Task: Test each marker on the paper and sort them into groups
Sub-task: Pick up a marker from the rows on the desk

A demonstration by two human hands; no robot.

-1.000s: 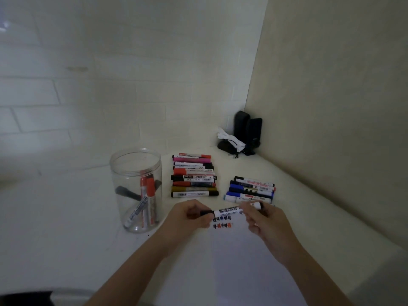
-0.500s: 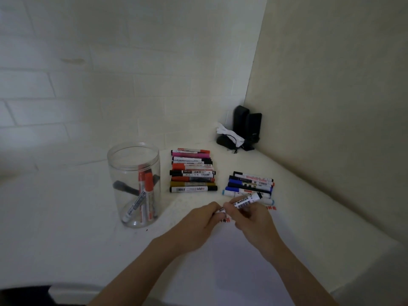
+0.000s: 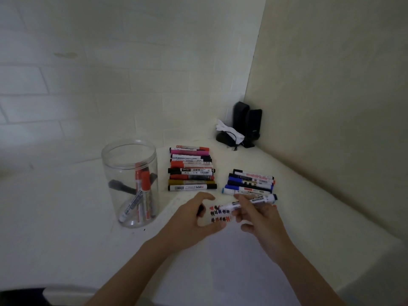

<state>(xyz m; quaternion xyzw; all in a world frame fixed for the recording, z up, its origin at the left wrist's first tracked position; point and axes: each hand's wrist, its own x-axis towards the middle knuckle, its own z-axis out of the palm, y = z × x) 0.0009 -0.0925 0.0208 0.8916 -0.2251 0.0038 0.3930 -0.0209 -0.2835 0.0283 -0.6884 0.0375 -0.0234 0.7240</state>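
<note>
Two bare forearms come up from the bottom edge of the head view, each ending in a bare hand. No sleeve, cuff, watch or bracelet shows on either arm as far as the picture reaches. The left hand (image 3: 194, 224) is ungloved, with no ring visible on it. The right hand (image 3: 262, 221) is ungloved too; whether it wears a ring cannot be told. Both forearms are slim, and dim light leaves finer detail unclear.

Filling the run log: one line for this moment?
right hand: holds marker | left hand: holds cap | paper: test marks | jar: markers left
</note>
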